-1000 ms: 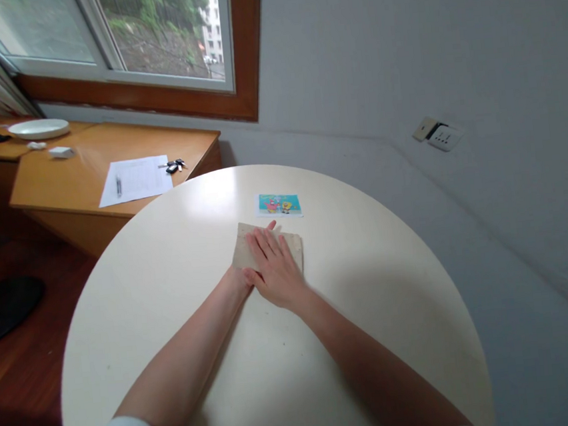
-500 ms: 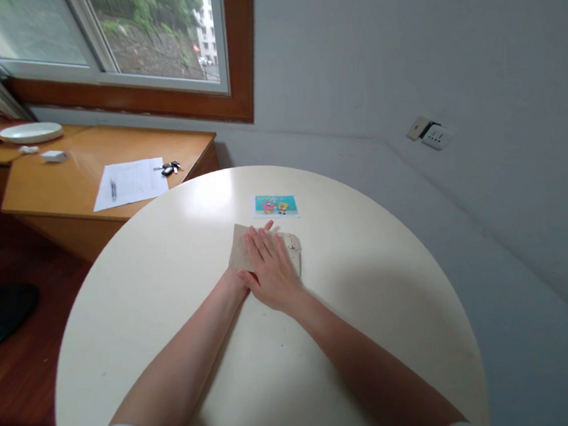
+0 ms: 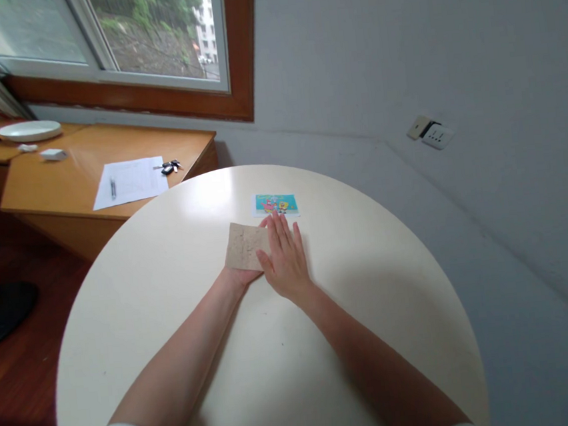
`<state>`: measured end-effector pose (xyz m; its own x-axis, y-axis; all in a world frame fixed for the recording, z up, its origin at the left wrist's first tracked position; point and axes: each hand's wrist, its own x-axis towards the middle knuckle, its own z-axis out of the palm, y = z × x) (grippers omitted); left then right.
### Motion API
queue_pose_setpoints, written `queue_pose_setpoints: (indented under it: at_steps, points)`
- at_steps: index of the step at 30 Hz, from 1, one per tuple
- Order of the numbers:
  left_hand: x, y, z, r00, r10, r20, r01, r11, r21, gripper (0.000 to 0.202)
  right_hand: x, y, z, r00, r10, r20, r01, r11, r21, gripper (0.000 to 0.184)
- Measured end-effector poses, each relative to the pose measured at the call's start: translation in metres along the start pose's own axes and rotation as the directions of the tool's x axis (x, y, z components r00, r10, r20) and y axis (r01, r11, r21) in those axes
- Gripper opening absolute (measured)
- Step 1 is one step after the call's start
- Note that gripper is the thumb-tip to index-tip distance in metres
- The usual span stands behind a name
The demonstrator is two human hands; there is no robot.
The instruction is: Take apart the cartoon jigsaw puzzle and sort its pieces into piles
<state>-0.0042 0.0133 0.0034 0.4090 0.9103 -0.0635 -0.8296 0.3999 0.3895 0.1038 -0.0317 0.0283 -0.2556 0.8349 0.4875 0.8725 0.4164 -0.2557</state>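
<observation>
A folded piece of brown cardboard (image 3: 247, 245) rests on my left hand (image 3: 242, 274), which lies palm up beneath it at the middle of the table. Most of that hand's fingers are hidden under the cardboard; a fingertip shows past its far edge. Flat over the cardboard's right part is my right hand (image 3: 287, 258), fingers stretched out and close together, thumb apart. Marks or creases show on the cardboard's uncovered left part. Just beyond my right fingertips lies a small picture card (image 3: 283, 203) with pink and yellow cartoon figures on turquoise.
Both arms reach over a round cream table (image 3: 181, 397). To the left, a wooden desk (image 3: 126, 142) holds a printed sheet (image 3: 135, 182) with a pen, keys (image 3: 170, 167), a small white box (image 3: 53, 155) and a white dish (image 3: 30, 131). A wall socket (image 3: 437, 135) is at right.
My right hand has slid right and slightly away from me across the cardboard, uncovering its left part. My left hand and the cardboard have shifted slightly left.
</observation>
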Motion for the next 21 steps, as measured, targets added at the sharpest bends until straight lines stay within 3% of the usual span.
queue_pose_setpoints:
  at_steps: [2, 4, 6, 8, 10, 12, 18, 21]
  points:
    - [-0.001, 0.004, 0.001, 0.997, -0.073, -0.006, 0.073, 0.997, -0.037, 0.047, 0.002, 0.012, 0.003, 0.992, 0.112, -0.066, -0.106, 0.991, 0.086, 0.059]
    - [-0.001, 0.006, 0.003, 0.991, -0.128, -0.025, 0.127, 0.990, -0.062, 0.048, 0.004, 0.026, 0.010, 0.952, 0.277, -0.128, -0.235, 0.934, 0.269, 0.057]
    - [-0.001, 0.007, 0.005, 0.988, -0.142, -0.055, 0.138, 0.988, -0.069, 0.049, 0.006, 0.040, 0.019, 0.887, 0.450, -0.100, -0.352, 0.801, 0.484, 0.056]
    - [-0.001, 0.008, 0.006, 0.988, -0.127, -0.085, 0.122, 0.991, -0.057, 0.049, 0.008, 0.051, 0.027, 0.820, 0.572, 0.007, -0.440, 0.622, 0.647, 0.054]
    - [-0.001, 0.008, 0.008, 0.988, -0.114, -0.107, 0.111, 0.993, -0.040, 0.049, 0.009, 0.058, 0.032, 0.787, 0.612, 0.080, -0.459, 0.493, 0.739, 0.049]
    - [-0.001, 0.008, 0.009, 0.987, -0.112, -0.119, 0.109, 0.993, -0.035, 0.049, 0.011, 0.061, 0.033, 0.775, 0.624, 0.103, -0.441, 0.417, 0.795, 0.041]
    - [-0.003, 0.008, 0.012, 0.984, -0.118, -0.132, 0.113, 0.993, -0.044, 0.049, 0.013, 0.058, 0.027, 0.726, 0.667, 0.168, -0.426, 0.244, 0.871, 0.035]
    - [-0.002, 0.007, 0.011, 0.986, -0.117, -0.120, 0.111, 0.992, -0.057, 0.050, 0.013, 0.056, 0.024, 0.728, 0.659, 0.190, -0.426, 0.217, 0.878, 0.038]
